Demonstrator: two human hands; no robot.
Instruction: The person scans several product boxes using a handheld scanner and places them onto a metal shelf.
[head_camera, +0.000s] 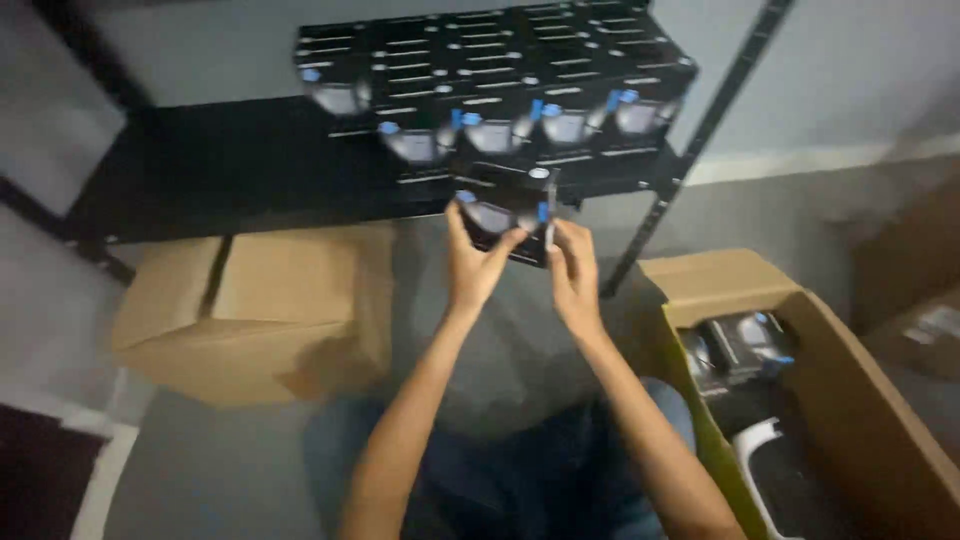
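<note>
Both my hands hold one small black product box (505, 212) with blue and silver print, just in front of the edge of a black metal shelf (240, 165). My left hand (473, 262) grips its lower left side. My right hand (573, 265) grips its right edge. Right behind the held box, several matching black boxes (500, 85) stand stacked in rows on the shelf's right half. The picture is blurred.
An open cardboard carton (800, 330) at my right holds more black boxes (740, 345) and a white plastic piece (755, 455). A closed cardboard carton (260, 310) lies on the grey floor under the shelf at left. A shelf upright (700, 135) slants at the right.
</note>
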